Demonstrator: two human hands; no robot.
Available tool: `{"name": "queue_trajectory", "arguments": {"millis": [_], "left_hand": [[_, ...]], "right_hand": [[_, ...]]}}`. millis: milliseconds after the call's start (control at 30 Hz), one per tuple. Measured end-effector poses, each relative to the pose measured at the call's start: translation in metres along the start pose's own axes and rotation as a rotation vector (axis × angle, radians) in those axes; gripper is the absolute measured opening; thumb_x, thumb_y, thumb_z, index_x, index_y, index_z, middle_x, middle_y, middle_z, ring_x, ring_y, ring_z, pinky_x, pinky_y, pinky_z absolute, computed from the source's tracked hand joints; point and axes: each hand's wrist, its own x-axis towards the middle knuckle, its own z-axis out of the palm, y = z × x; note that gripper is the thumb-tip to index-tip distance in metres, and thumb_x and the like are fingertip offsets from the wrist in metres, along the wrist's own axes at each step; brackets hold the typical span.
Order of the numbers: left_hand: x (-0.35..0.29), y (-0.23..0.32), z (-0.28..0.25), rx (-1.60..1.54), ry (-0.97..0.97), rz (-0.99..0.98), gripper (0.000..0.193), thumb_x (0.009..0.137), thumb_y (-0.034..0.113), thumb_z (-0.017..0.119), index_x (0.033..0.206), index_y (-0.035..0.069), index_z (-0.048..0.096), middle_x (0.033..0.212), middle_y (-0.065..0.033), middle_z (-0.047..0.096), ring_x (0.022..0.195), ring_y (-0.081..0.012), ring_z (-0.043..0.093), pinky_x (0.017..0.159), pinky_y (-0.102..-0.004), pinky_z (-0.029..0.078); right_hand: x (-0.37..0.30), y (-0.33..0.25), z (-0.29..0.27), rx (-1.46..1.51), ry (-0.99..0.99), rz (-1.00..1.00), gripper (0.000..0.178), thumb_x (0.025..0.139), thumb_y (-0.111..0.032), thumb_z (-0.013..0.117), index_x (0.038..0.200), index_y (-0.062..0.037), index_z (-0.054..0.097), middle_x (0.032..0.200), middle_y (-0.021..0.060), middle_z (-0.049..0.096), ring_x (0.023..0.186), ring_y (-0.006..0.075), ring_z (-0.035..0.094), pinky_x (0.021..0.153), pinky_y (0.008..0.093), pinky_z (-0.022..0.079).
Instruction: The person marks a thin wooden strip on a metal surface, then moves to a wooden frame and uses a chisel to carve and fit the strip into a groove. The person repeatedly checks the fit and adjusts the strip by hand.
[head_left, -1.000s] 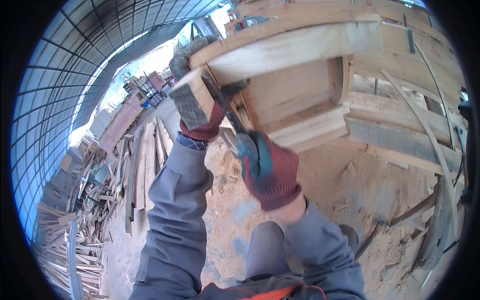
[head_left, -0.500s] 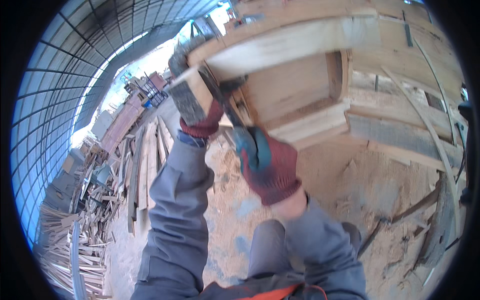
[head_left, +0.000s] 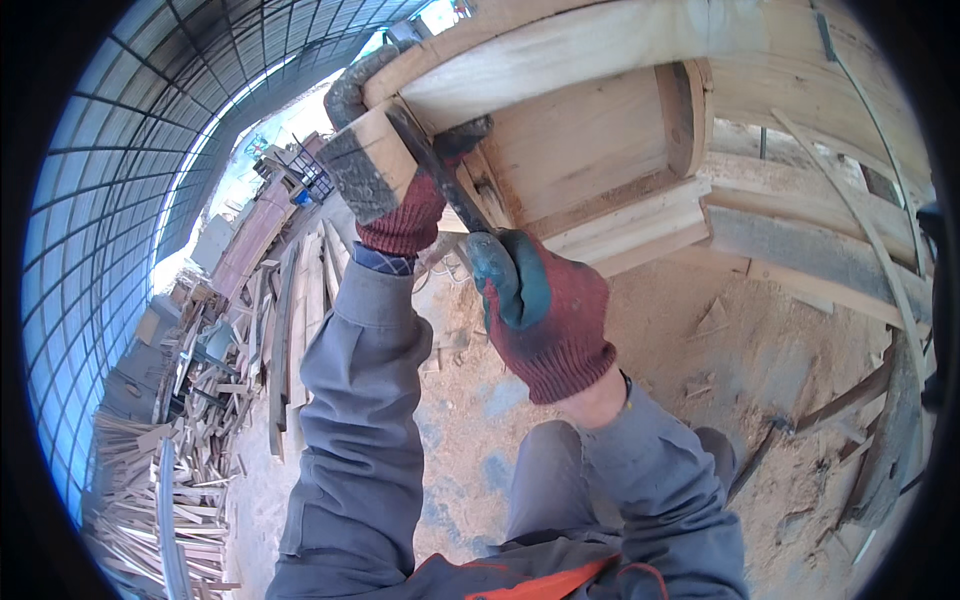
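Note:
My left hand point(head_left: 412, 215), in a red knit glove with dark coated fingers, is closed around the left end of a pale wooden frame point(head_left: 570, 75). Its fingers curl over the far side and its thumb shows inside the corner. A blocky piece point(head_left: 362, 165) with a mottled grey face and a tan side partly covers this hand. Right beside that piece runs a dark straight bar point(head_left: 445, 180), slanting down to my right hand point(head_left: 560, 310). That hand, in a red glove with teal coating, is closed on the bar's lower end. Whether bar and block are joined, I cannot tell.
An inset panel point(head_left: 590, 150) fills the frame's near side. Stacked boards point(head_left: 800, 250) and a bent thin strip point(head_left: 860, 220) lie to the right. Long planks point(head_left: 300, 310) and a heap of offcuts point(head_left: 190, 480) cover the left floor. Sawdust point(head_left: 680, 370) lies underfoot.
Both hands and the frame's left end sit slightly higher in the picture now. The bar was blurred by motion and is sharper now. Both grips are unchanged.

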Motion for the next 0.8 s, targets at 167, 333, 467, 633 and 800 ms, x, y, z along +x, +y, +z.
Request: {"name": "queue_trajectory", "arguments": {"millis": [167,333,467,633,800], "left_hand": [[0.005,0.018,-0.008,0.442,0.032,0.352,0.079,0.090,0.033,0.088,0.152,0.003,0.050,0.139,-0.0142,0.063,0.120,-0.0267,0.066,0.102,-0.0413,0.056],[0.007,0.000,-0.003,0.255,0.080,0.409,0.071,0.094,0.039,0.082,0.149,0.003,0.055,0.139,-0.0154,0.064,0.124,-0.0289,0.063,0.102,-0.0440,0.054],[-0.001,-0.027,-0.009,0.446,0.150,0.428,0.068,0.100,0.053,0.069,0.150,0.008,0.057,0.148,-0.0170,0.062,0.134,-0.0382,0.059,0.111,-0.0529,0.047],[0.008,-0.024,-0.011,-0.041,0.170,0.325,0.056,0.096,0.022,0.078,0.145,0.003,0.057,0.140,-0.0162,0.065,0.124,-0.0275,0.067,0.104,-0.0410,0.056],[0.025,0.004,0.002,0.112,0.320,0.495,0.084,0.078,0.029,0.096,0.145,0.006,0.052,0.134,-0.0087,0.061,0.124,-0.0252,0.058,0.107,-0.0393,0.050]], "right_hand": [[-0.001,-0.004,0.007,0.102,0.211,-0.161,0.014,0.093,-0.021,0.074,0.101,-0.0106,0.068,0.077,0.0134,0.069,0.068,0.0384,0.070,0.058,0.0465,0.054],[0.005,0.005,0.018,0.105,0.262,-0.152,0.021,0.093,-0.032,0.077,0.093,-0.0137,0.066,0.071,0.0121,0.067,0.062,0.0372,0.068,0.055,0.0480,0.052],[-0.014,0.019,0.016,0.051,0.139,-0.092,0.024,0.093,-0.034,0.077,0.095,-0.0130,0.066,0.075,0.0102,0.068,0.061,0.0339,0.068,0.053,0.0440,0.051],[-0.087,0.059,0.003,0.170,-0.058,-0.022,0.024,0.100,-0.027,0.068,0.108,-0.0039,0.068,0.073,0.0133,0.064,0.066,0.0366,0.070,0.061,0.0418,0.055],[-0.175,0.111,0.008,0.382,-0.227,0.374,0.036,0.110,-0.029,0.060,0.123,0.0028,0.070,0.070,0.0012,0.058,0.061,0.0078,0.057,0.057,0.0277,0.047]]}}
